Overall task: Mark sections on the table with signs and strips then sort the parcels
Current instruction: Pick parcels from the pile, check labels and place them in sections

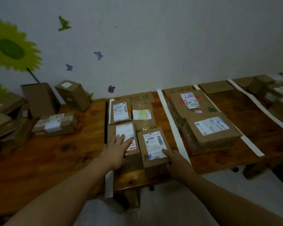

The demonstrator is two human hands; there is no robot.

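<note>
Several labelled cardboard parcels lie in one section of the wooden table (59, 154), bounded by white strips (171, 126). My left hand (117, 151) rests flat with straight fingers on the label of a front-left parcel (123, 132). My right hand (176, 162) grips the near right corner of a small labelled parcel (152, 145), thumb on top. A cardboard sign (137, 97) with handwriting lies at the back of this section. Two bigger parcels (207, 128) fill the neighbouring section on the right.
A pile of unsorted boxes (39, 110) stands on the left of the table against the wall. More strips (258, 103), signs and parcels (276, 90) lie at the far right. The table's front edge is just below my hands.
</note>
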